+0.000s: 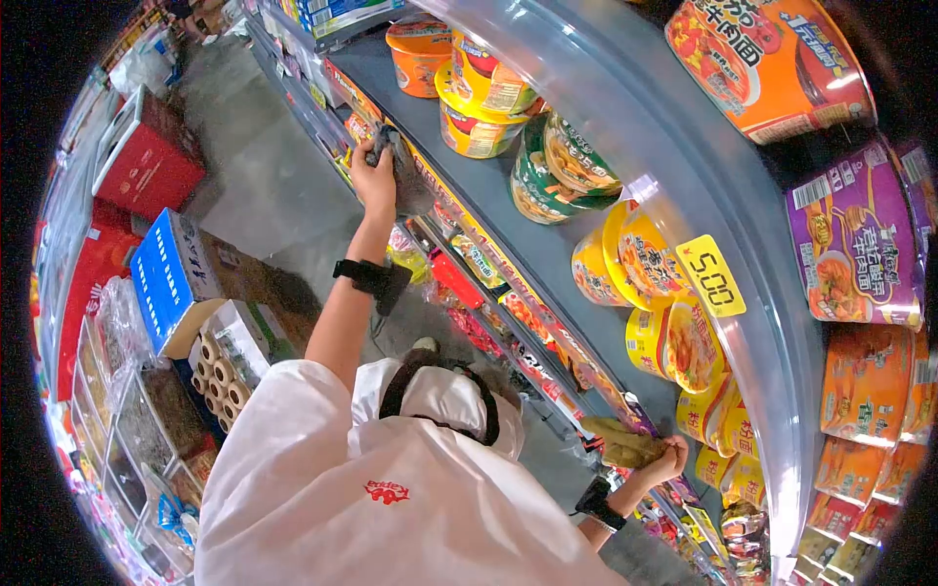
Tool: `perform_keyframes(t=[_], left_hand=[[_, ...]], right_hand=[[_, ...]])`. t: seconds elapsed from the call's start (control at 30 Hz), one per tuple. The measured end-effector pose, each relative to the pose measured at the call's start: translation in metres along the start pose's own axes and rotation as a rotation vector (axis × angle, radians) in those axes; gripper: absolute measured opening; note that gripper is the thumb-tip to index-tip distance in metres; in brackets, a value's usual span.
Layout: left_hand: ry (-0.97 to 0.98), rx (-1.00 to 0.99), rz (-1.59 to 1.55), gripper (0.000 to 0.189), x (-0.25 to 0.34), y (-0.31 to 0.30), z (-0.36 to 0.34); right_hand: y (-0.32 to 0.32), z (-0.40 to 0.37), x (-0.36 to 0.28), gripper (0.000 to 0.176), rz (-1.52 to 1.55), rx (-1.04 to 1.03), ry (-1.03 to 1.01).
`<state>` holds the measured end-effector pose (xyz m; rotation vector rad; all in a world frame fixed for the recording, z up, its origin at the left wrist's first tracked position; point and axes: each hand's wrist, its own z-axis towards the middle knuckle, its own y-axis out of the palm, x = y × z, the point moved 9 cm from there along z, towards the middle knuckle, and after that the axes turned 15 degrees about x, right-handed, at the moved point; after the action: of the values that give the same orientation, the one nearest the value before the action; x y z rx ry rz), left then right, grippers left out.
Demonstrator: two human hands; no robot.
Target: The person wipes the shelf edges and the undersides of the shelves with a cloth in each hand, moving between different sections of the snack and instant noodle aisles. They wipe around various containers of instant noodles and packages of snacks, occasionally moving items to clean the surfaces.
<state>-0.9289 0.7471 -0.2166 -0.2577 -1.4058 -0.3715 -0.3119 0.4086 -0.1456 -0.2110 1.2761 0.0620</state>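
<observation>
My left hand (373, 184) is closed on a dark grey cloth (410, 181) at the front edge of a grey shelf (479, 195). Farther right along that same edge, my right hand (668, 463) pinches a crumpled olive-brown cloth (623, 444). On the shelf stand several instant noodle tubs: an orange tub (418, 59), yellow tubs (479, 127), green tubs (547, 181) and more yellow tubs (674, 342) nearer my right hand. Each wrist wears a black band.
A clear curved shelf guard (703, 166) bears a yellow price tag (711, 276). Above it are orange noodle tubs (772, 68) and a purple noodle tub (855, 239). Lower shelves hold colourful packets (479, 259). At left are a blue carton (171, 278), paper rolls (217, 376) and a red box (151, 156).
</observation>
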Motion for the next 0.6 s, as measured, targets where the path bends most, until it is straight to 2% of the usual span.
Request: perform_keyframes(t=[0.07, 0.13, 0.2, 0.27, 0.33, 0.37, 0.6], left_hand=[[0.007, 0.011, 0.027, 0.023, 0.0, -0.004, -0.011], [0.216, 0.006, 0.113, 0.022, 0.034, -0.012, -0.04], [0.116, -0.065, 0.081, 0.023, 0.048, -0.021, -0.082], [0.253, -0.124, 0.059, 0.025, 0.058, -0.028, -0.125], [0.27, -0.243, 0.075, 0.026, 0.066, -0.03, -0.161], [0.26, -0.276, 0.09, 0.026, 0.071, -0.031, -0.169], [0.277, -0.381, 0.088, 0.027, 0.083, -0.025, -0.158]], right_hand=[[-0.002, -0.001, -0.001, 0.01, -0.004, 0.015, -0.012], [-0.002, 0.0, -0.002, 0.01, -0.008, 0.06, -0.028], [-0.001, 0.002, -0.002, 0.011, -0.015, 0.048, -0.046], [-0.001, 0.001, 0.0, 0.012, -0.038, 0.037, -0.056], [-0.004, 0.003, 0.006, 0.013, -0.057, 0.101, -0.013], [-0.004, 0.002, 0.007, 0.013, -0.023, 0.09, 0.03], [-0.002, -0.002, -0.002, 0.009, -0.031, 0.073, -0.013]])
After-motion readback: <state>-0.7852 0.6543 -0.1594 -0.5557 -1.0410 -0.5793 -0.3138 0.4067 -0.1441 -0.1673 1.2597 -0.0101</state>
